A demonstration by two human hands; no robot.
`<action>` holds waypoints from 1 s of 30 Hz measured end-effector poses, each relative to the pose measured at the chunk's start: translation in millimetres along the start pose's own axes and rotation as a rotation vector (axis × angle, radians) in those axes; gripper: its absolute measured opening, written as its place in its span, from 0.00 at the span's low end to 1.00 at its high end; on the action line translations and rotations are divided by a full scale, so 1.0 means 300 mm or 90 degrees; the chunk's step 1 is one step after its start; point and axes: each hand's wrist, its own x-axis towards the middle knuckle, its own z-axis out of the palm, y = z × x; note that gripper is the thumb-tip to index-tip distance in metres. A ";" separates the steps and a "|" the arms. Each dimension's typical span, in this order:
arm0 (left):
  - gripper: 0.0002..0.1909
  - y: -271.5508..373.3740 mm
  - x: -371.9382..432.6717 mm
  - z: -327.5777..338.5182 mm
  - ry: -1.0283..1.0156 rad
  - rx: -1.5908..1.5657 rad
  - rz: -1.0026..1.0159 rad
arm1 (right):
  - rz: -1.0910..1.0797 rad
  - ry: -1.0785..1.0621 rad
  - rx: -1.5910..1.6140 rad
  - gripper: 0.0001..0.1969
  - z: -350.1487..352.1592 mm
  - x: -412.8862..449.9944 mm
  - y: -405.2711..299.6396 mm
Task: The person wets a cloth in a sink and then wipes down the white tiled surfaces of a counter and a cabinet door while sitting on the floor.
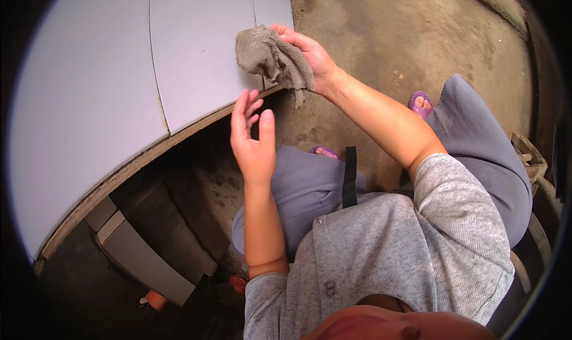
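Note:
Bunched in my right hand (pixel 313 56) is a grey-brown ribbed cloth (pixel 263 54), with a ragged end dangling below the fingers. The cloth is at the near edge of a pale tiled countertop (pixel 201 49); whether it touches the surface I cannot tell. My left hand (pixel 252 136) is raised just below the counter's edge, thumb apart from the fingers and nothing in it. A gap separates it from the cloth. Thin dark joints run between the counter's tiles.
Dark space lies under the counter, with a grey panel (pixel 143 255), an orange object (pixel 155 299) and a red object (pixel 237 284). A wooden chair or stool frame (pixel 532 161) stands at the right. Stained concrete floor (pixel 375 40) surrounds my feet in purple sandals (pixel 421 105).

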 end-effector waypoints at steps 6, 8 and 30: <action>0.14 0.012 -0.072 -0.018 -0.180 0.052 -0.244 | -0.079 0.035 -0.058 0.13 0.159 0.038 0.083; 0.14 0.030 -0.096 -0.066 -0.204 0.078 -0.268 | -0.300 -0.049 -0.326 0.09 0.221 0.065 0.099; 0.19 0.004 -0.029 -0.073 -0.343 0.377 -0.257 | -0.408 0.182 -0.862 0.19 -0.080 -0.149 0.329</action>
